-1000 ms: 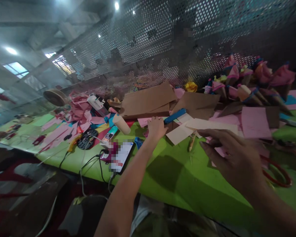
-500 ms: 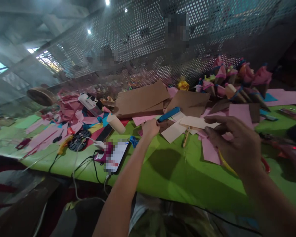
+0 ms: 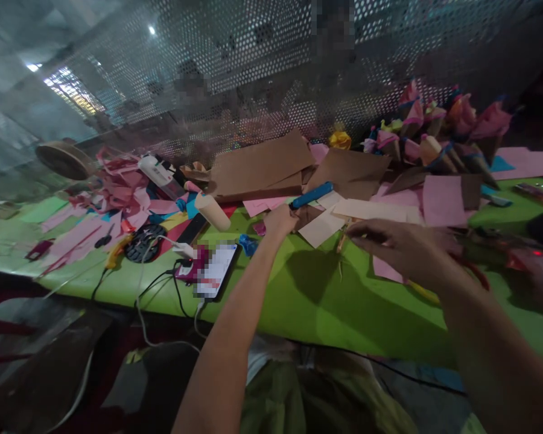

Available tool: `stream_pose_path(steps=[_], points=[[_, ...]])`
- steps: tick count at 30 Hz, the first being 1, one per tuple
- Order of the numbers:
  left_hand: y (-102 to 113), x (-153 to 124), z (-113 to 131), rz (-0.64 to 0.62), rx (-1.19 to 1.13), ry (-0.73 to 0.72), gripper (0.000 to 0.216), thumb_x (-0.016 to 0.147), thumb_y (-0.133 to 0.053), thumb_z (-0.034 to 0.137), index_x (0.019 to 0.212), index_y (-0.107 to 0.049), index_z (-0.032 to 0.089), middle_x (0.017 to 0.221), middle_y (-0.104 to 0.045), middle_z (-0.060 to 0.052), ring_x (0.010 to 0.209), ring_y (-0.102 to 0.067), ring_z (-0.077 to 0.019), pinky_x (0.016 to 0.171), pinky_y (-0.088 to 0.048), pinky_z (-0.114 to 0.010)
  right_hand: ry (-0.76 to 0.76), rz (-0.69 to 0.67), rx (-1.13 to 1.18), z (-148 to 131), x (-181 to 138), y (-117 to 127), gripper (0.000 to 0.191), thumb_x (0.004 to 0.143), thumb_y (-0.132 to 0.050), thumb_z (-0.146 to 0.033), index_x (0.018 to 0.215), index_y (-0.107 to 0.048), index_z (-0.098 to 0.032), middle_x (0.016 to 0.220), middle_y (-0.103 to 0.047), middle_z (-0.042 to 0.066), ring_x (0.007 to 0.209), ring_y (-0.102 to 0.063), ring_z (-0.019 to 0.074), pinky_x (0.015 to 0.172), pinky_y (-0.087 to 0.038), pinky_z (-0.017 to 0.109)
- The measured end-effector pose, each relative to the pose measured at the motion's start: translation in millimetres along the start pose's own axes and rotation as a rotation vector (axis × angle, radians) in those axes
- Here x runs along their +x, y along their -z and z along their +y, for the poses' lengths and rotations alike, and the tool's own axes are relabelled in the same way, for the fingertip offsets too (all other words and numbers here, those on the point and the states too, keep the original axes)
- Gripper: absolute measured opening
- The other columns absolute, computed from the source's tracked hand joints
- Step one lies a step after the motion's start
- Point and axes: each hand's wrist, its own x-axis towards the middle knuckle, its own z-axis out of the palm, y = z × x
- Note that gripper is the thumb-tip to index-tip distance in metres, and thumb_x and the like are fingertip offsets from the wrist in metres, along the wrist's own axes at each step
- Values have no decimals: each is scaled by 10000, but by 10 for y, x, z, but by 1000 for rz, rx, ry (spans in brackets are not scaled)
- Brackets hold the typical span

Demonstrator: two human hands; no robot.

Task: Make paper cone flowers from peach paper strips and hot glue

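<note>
My left hand [image 3: 283, 222] is closed at the near end of a blue bar-shaped tool [image 3: 313, 195], which looks like a utility knife; its fingertips are hidden. My right hand [image 3: 398, 250] hovers over the table, fingers stretched to the left and a little apart, with nothing seen between them. Just beyond it lies a cream paper strip [image 3: 373, 210], overlapping a pale paper piece [image 3: 320, 229]. A small wooden stick-like tool [image 3: 342, 242] lies by the right fingertips. Pink paper [image 3: 387, 269] shows partly under that hand.
Cardboard [image 3: 262, 166] lies behind my hands. A phone [image 3: 219, 271] with cables, a paper tube [image 3: 212, 211] and a yellow-handled tool [image 3: 115, 253] are on the left. Wrapped pink paper flowers [image 3: 491, 120] stand at back right, before a perforated screen [image 3: 253, 72].
My right hand has let go of the cream strip, which now lies on the papers, and has moved left toward the wooden tool. My left hand stays at the blue tool. The view tilted down slightly.
</note>
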Motion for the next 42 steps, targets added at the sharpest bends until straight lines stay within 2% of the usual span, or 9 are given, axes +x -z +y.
stream_pose_path(steps=[3, 7, 12, 14, 17, 22, 29, 35, 42], points=[[94, -23, -37, 33, -31, 2, 246, 933, -574, 428, 995, -678, 214, 1061, -772, -122, 1018, -707, -296, 786, -485, -343, 107, -357, 5, 31, -33, -69, 284, 970, -562, -378, 1128, -773, -272, 1124, -803, 65, 988, -764, 262, 811, -616, 395], [300, -111, -138, 141, -134, -19, 85, 903, -586, 285, 910, -628, 211, 983, -760, -91, 931, -687, -254, 742, -453, -324, 204, -509, -32, 11, -111, -137, 339, 934, -622, -363, 1222, -753, -238, 1316, -733, 106, 1160, -723, 278, 983, -585, 438], [418, -381, -338, 307, -456, -100, 56, 886, -605, 201, 921, -566, 219, 903, -735, -18, 836, -669, -167, 708, -428, -270, 184, -597, -40, -68, -139, -44, 228, 958, -609, -394, 1016, -802, -288, 1010, -823, 38, 883, -787, 239, 748, -628, 350], [388, -522, -399, 381, -532, -138, 87, 881, -603, 169, 916, -546, 223, 853, -716, 6, 775, -656, -144, 687, -420, -258, 164, -537, -8, -108, -117, -13, 229, 972, -589, -372, 1010, -799, -291, 917, -821, 32, 774, -776, 217, 663, -608, 316], [290, -706, -448, 436, -612, -157, 120, 867, -617, 156, 891, -524, 229, 828, -692, 22, 746, -647, -128, 676, -425, -247, 116, -365, 32, -156, -67, -35, 237, 955, -599, -372, 1050, -790, -268, 965, -819, 66, 746, -763, 223, 606, -590, 309], [44, -864, -459, 304, -945, -222, 161, 829, -651, 141, 897, -526, 218, 775, -651, 28, 715, -638, -119, 663, -447, -237, 74, -125, 37, -163, -18, -162, 339, 950, -584, -399, 1220, -719, -245, 1114, -776, 111, 888, -752, 252, 716, -618, 381], [-245, -1016, -464, 68, -1251, -148, 162, 794, -710, 241, 860, -569, 198, 664, -618, 31, 631, -601, -120, 620, -446, -239, 241, -164, -5, -160, -58, -317, 338, 961, -582, -326, 1287, -666, -297, 1376, -670, 100, 1256, -648, 276, 964, -575, 451], [-381, -1113, -365, 10, -1516, 48, 340, 707, -783, 318, 902, -524, 217, 651, -653, 44, 575, -622, -129, 616, -487, -259, 348, 25, -140, -216, -67, -399, 387, 913, -666, -306, 1299, -661, -326, 1341, -682, 102, 1217, -651, 303, 939, -555, 480], [-420, -1230, -221, -70, -1601, 89, 506, 690, -783, 262, 1149, -575, 211, 665, -678, 53, 574, -637, -127, 597, -450, -237, 465, 157, -281, -235, -100, -411, 198, 918, -677, -196, 992, -788, -343, 1155, -793, 40, 993, -667, 272, 846, -511, 444]])
